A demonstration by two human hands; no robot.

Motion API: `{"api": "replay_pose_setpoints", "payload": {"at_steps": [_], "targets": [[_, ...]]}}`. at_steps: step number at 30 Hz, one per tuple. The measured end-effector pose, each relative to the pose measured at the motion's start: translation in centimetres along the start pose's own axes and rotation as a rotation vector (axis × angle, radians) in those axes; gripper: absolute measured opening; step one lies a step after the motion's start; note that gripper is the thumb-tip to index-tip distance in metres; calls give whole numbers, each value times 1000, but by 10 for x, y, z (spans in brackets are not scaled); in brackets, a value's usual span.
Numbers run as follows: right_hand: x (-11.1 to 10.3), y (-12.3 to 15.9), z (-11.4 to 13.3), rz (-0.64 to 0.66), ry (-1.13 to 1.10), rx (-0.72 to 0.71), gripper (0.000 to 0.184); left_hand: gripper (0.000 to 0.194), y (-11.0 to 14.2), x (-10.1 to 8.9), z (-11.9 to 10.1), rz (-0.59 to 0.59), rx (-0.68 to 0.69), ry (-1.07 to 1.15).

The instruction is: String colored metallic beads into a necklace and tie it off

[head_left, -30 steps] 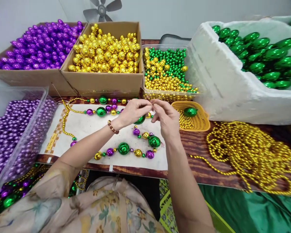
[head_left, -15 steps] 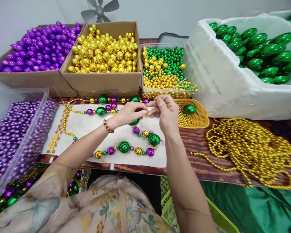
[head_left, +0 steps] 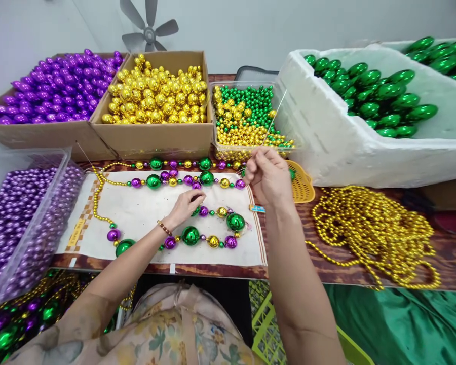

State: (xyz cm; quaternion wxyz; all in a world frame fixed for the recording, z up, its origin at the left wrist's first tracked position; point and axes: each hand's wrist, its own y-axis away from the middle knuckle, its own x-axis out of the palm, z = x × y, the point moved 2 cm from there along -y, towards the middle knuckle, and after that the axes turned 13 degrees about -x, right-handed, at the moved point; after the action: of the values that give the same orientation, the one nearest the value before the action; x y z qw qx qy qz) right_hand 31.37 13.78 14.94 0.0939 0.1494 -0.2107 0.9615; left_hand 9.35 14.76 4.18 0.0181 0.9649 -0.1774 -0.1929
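My right hand (head_left: 269, 172) is closed around a long thin needle (head_left: 275, 115), which points up and away over the bead bins. My left hand (head_left: 185, 209) is lower, over the white cloth, with thumb and fingers drawn together beside a green bead on the strand; what sits between them is hidden. A bead garland (head_left: 190, 235) of green, purple and gold beads loops across the cloth (head_left: 137, 210). Along the back lie more strung rows with a green bead (head_left: 154, 181), joined at the left to small gold beads (head_left: 96, 200).
Behind stand cartons of purple beads (head_left: 68, 83) and gold beads (head_left: 163, 94), a clear bin (head_left: 247, 147) and a foam box (head_left: 327, 147) of green beads. A yellow basket (head_left: 303, 185) and a heap of gold strands (head_left: 372, 233) lie rightward. Lilac beads (head_left: 23, 213) fill the left bin.
My hands have parted: the left came down and left toward the garland, while the right stayed up with the needle, now tilted more steeply. The view has shifted slightly.
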Motion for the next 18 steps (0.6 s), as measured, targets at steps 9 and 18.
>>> {"api": "replay_pose_setpoints", "payload": {"at_steps": [9, 18], "targets": [[-13, -11, 53, -112, 299, -301, 25, 24, 1, 6, -9, -88, 12, -552], [-3, 18, 77, -115, 387, -356, 19, 23, 2, 43, -12, 76, -12, -577]]}}
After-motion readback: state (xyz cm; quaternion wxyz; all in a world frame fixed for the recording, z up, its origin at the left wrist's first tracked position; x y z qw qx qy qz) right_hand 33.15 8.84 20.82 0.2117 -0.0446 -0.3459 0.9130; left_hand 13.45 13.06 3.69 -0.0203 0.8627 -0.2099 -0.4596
